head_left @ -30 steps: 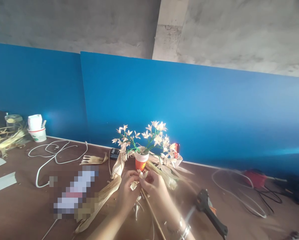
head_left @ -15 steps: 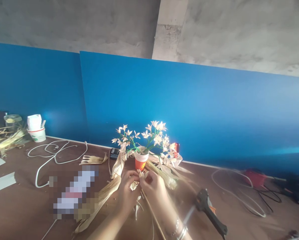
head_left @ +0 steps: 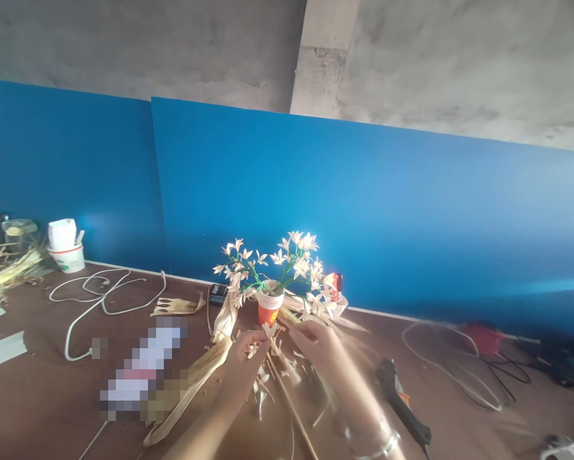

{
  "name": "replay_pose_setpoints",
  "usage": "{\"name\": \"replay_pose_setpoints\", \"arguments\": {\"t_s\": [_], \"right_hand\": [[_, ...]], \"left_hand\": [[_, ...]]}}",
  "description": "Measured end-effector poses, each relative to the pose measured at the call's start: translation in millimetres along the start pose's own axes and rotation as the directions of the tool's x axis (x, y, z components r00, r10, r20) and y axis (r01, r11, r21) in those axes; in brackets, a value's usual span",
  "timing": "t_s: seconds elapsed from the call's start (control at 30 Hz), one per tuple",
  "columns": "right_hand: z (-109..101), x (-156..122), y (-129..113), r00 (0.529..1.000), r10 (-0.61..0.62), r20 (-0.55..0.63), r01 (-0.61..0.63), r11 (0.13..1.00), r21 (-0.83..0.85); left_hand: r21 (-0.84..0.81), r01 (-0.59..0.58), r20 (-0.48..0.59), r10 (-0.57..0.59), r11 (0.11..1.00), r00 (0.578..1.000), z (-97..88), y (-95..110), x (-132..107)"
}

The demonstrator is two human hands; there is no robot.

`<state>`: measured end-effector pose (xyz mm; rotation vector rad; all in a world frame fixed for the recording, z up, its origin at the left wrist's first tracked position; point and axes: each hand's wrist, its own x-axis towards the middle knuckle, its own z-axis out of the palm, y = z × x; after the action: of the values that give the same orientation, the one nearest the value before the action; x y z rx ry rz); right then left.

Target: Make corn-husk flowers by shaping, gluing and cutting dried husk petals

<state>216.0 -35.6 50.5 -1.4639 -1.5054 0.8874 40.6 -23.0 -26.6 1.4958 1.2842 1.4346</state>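
My left hand [head_left: 247, 355] is closed in a pinch on a small pale flower [head_left: 270, 330], which looks made of dried corn husk. To its right, my right hand [head_left: 316, 342] is apart from that flower, fingers curled together; whether anything small is between them is hidden. Just behind both hands stands an orange-and-white paper cup [head_left: 268, 311] holding green stems with many cream flowers [head_left: 300, 267]. Below the hands lie loose petal pieces [head_left: 261, 391] and a long thin stick [head_left: 287, 399]. A dried husk [head_left: 195, 383] stretches along the left forearm.
A black glue gun [head_left: 402, 406] lies right of my right forearm. At left are a blurred-out pale object [head_left: 143, 367], a white cable [head_left: 76, 316] and a white tub [head_left: 67, 259]. A blue partition [head_left: 364, 217] closes the table's back; a dark phone-like device [head_left: 218, 294] sits near it.
My right hand has moved right, away from the left hand, leaving the flower in the left fingers in plain sight. The left hand stays nearly in place.
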Motion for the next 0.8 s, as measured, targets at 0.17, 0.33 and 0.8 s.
{"name": "replay_pose_setpoints", "arguments": {"t_s": [0.17, 0.33, 0.8], "right_hand": [[-20.7, -11.0, -6.7, 0.998, 0.049, -0.047, -0.052, 0.997, -0.050], [7.4, -17.4, -4.9, 0.995, 0.085, 0.042, -0.093, 0.965, 0.244], [23.5, -10.8, 4.1, 0.994, 0.106, 0.013, -0.104, 0.934, 0.341]], "left_hand": [[-0.051, 0.119, 0.100, -0.113, 0.992, 0.989, 2.4, 9.0, -2.6], [-0.185, 0.217, 0.264, -0.164, 0.959, 0.951, 6.8, 11.7, -3.9], [-0.132, 0.195, 0.290, -0.150, 0.972, 0.945, 5.8, 15.2, -2.9]]}}
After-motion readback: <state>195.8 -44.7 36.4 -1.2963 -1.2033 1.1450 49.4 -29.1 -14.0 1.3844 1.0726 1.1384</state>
